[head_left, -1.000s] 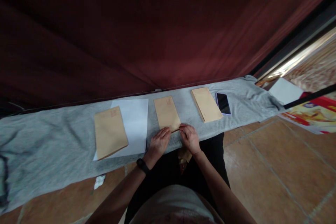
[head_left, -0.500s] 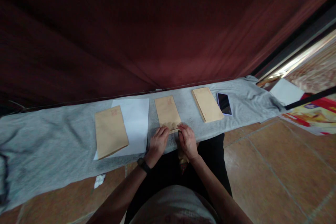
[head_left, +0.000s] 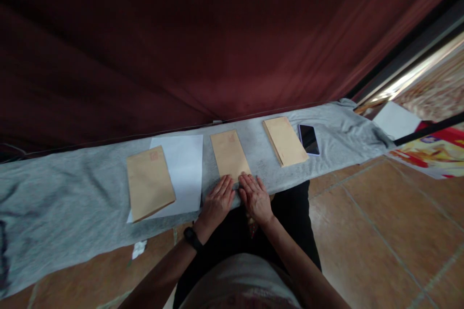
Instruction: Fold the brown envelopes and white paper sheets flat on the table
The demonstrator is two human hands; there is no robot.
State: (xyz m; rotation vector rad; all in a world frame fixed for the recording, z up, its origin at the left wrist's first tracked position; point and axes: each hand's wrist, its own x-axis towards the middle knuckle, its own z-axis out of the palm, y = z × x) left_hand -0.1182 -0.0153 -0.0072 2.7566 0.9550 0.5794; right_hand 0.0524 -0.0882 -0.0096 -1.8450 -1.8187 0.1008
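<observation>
A brown paper envelope (head_left: 229, 152) with faint red print near its far edge lies on the grey cloth in front of me. My left hand (head_left: 219, 198) rests flat on the near left corner of it, fingers stretched out. Beside it, my right hand (head_left: 254, 197) presses flat on the near right part, its fingers also extended. Both sets of fingertips cover the envelope's near edge, so that edge is partly hidden. Neither hand grips anything.
Left of me, brown envelopes (head_left: 150, 181) lie over white paper (head_left: 188, 169). To the right sit a stack of brown envelopes (head_left: 285, 141) and a phone (head_left: 309, 139). Grey cloth (head_left: 83, 193) covers the narrow surface, with a dark red curtain (head_left: 224, 48) behind. Crumpled tissue (head_left: 138, 249) is on the tiled floor.
Both hands have gone from pinching the envelope's near edge to lying flat on it with fingers extended. The raised near edge now lies pressed down.
</observation>
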